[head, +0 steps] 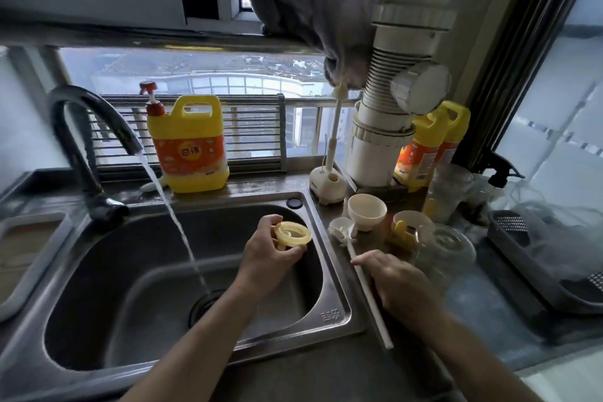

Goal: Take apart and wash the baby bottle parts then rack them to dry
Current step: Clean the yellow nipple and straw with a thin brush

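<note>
Steel sink [329, 313]; black faucet [81, 127] running, stream [176, 222] falling to drain [203, 309]. Yellow detergent jug [187, 143], red pump, upright on back ledge. Grey cloth [310, 10] hanging above. White ribbed pipe [388, 81] at right; two yellow bottles [424, 147] just beside it, black spray bottle [499, 170] near.

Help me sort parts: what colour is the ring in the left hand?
The ring is pale yellow, seen best in the head view.

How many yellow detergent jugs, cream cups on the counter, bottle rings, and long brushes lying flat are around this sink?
yellow detergent jugs: 3
cream cups: 2
yellow bottle ring, held in the left hand: 1
long-handled brush, beside the right hand: 1
Total: 7
</note>
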